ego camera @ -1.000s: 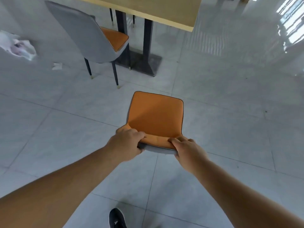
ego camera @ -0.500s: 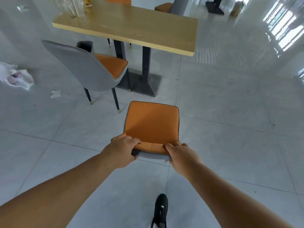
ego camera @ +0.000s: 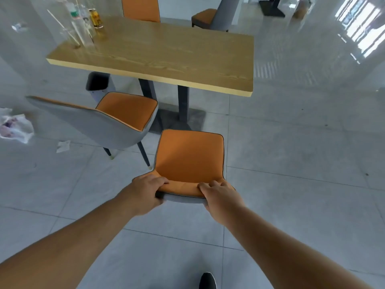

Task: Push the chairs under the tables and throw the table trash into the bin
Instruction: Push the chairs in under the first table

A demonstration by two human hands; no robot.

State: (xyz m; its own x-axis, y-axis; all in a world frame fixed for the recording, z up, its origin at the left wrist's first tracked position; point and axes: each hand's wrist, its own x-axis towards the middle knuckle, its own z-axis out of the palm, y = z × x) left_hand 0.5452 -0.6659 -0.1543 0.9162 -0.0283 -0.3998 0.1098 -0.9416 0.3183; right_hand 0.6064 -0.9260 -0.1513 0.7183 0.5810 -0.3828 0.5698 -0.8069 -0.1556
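An orange-seated chair (ego camera: 188,156) with a grey back stands in front of me, facing the wooden table (ego camera: 166,57). My left hand (ego camera: 145,191) and my right hand (ego camera: 218,195) both grip the top edge of its backrest. Its seat front is short of the table's near edge. A second grey and orange chair (ego camera: 116,119) stands to its left, turned at an angle. Bottles, a yellow can (ego camera: 95,18) and clear cups crowd the table's far left corner. A grey bin (ego camera: 98,84) sits on the floor beyond the second chair.
A crumpled white bag (ego camera: 14,128) and a paper scrap (ego camera: 63,146) lie on the floor at left. Two more chairs (ego camera: 210,17) stand on the table's far side. The table's black pedestal (ego camera: 183,105) rises from a dark base plate. My shoe (ego camera: 207,281) shows at the bottom.
I have walked the chair forward toward the table, both hands still on its backrest. The table and second chair now appear closer and fuller in view.
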